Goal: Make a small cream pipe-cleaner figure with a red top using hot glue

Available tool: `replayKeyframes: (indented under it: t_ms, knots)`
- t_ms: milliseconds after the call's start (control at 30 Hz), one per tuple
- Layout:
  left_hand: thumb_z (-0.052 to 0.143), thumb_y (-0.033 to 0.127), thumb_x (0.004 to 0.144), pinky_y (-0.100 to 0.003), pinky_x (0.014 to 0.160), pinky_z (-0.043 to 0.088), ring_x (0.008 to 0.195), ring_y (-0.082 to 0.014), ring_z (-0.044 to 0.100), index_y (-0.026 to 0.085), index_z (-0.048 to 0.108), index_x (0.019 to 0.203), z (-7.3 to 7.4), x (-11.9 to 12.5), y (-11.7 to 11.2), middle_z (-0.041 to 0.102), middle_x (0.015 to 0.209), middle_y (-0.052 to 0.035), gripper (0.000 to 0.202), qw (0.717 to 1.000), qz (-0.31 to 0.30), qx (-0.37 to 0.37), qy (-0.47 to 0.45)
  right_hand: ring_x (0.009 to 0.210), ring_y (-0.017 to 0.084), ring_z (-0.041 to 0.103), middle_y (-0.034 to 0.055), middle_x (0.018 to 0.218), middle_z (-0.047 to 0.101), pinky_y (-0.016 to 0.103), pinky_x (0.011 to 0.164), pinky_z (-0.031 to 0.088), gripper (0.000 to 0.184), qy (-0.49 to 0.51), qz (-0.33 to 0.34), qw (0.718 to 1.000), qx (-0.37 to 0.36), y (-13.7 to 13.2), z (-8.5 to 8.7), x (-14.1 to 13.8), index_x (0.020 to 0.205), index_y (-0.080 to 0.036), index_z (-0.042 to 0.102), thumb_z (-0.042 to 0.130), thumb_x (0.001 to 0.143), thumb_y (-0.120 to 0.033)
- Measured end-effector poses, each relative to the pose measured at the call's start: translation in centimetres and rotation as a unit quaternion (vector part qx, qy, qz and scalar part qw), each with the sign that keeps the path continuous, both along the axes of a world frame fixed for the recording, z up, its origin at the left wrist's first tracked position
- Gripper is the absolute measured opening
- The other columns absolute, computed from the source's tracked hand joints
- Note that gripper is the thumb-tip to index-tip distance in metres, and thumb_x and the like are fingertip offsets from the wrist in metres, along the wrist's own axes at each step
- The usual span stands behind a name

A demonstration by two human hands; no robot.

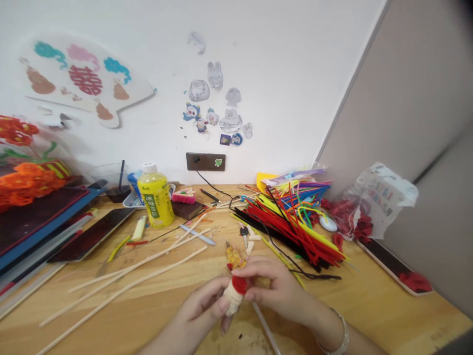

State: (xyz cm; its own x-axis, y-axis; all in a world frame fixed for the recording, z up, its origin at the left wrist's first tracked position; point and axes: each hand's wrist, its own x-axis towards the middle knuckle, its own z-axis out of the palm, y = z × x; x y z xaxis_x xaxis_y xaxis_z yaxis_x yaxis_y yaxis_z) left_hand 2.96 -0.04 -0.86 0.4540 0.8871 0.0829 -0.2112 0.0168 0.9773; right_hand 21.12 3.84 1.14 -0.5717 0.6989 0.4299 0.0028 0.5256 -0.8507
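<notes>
Left hand (201, 308) and right hand (275, 291) close on a small craft piece (235, 291) wrapped in red, I see, with loose sticks (121, 281) and a pipe cleaner heap (295, 231) lying nearby.

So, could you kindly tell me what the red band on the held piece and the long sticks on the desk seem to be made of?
The red band on the held piece looks like chenille pipe cleaner: matte, with a fuzzy edge. The long sticks look like bare pale wood or bamboo, dull; which is unclear.
</notes>
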Motion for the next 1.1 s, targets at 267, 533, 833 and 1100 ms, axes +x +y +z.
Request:
replayKeyframes:
  t_ms: [267,533,833,1100]
  knots:
    - [0.062,0.053,0.072,-0.020,0.046,0.033,0.049,-0.0086,0.042,0.016,0.065,0.084,-1.7,-0.1,0.4,0.051,0.062,0.0019,0.039,0.995,-0.030,-0.085,-0.048,0.070,0.015,0.055,0.0028,0.075,0.062,0.028,0.068,0.043,0.035,0.000,-0.018,0.998,-0.052,0.1,-0.5,0.0,0.088,-0.019,0.070,0.064,0.072,-0.050]
    - [0.060,0.055,0.072,-0.019,0.043,0.027,0.042,-0.0058,0.036,0.016,0.057,0.085,-1.4,0.5,0.4,0.050,0.058,0.0053,0.041,0.993,0.051,-0.101,-0.043,0.069,0.013,0.053,0.0006,0.075,0.058,0.026,0.065,0.042,0.032,0.032,-0.030,0.982,-0.183,-0.2,-0.8,-0.9,0.086,-0.017,0.063,0.069,0.070,-0.045]
    - [0.056,0.059,0.072,-0.020,0.042,0.028,0.045,-0.0077,0.034,0.016,0.053,0.085,-0.9,0.8,0.1,0.042,0.056,0.0078,0.045,0.991,0.112,-0.035,0.061,0.067,0.012,0.051,-0.0006,0.073,0.056,0.024,0.064,0.040,0.019,0.033,-0.052,0.980,-0.188,-0.6,-1.9,-1.7,0.083,-0.017,0.060,0.065,0.075,-0.033]
    - [0.058,0.059,0.070,-0.020,0.043,0.025,0.047,-0.0085,0.032,0.018,0.054,0.080,-0.7,1.0,-0.2,0.045,0.058,0.0068,0.043,0.987,0.135,-0.060,0.059,0.067,0.014,0.053,0.0001,0.072,0.059,0.025,0.065,0.042,0.020,0.020,-0.107,0.984,-0.140,-0.9,-2.0,-2.2,0.081,-0.017,0.062,0.067,0.072,-0.035]
